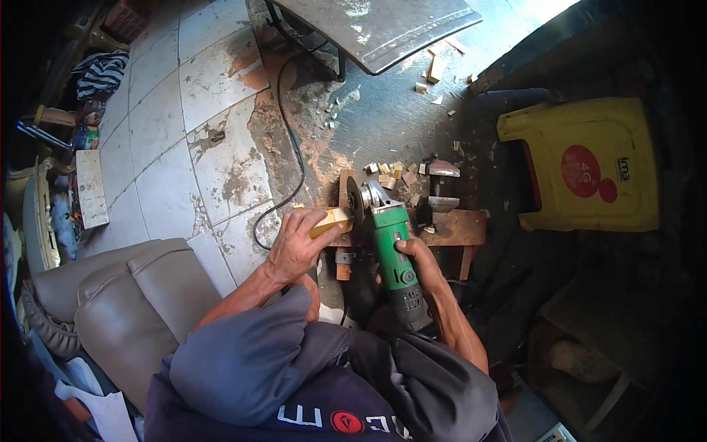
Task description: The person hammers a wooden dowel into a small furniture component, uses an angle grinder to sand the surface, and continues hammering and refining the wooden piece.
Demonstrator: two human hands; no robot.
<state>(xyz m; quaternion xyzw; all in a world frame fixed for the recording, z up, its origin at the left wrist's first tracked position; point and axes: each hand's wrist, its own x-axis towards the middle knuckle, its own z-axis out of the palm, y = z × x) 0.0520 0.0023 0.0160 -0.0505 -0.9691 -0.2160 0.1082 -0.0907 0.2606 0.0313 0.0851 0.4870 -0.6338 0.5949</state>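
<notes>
My left hand (296,247) is closed on a small yellowish wooden block (333,222), its fingers over the block's top. The block's right end is up against the disc (356,200) of a green angle grinder (392,243), though whether they touch I cannot tell. Wrapped round the grinder's body is my right hand (417,259), with its thumb on the near side by the switch. The grinder's head points away from me. Beneath both lies a brown wooden stand (456,227), with a rounded metal piece (443,184) on its right part.
Cut wood offcuts (392,174) lie scattered beyond the grinder. A black cord (296,147) curves over the broken floor tiles (221,96). To the right is a yellow plastic stool (582,166); at left, a brown padded seat (140,302). A worn table (383,29) stands ahead.
</notes>
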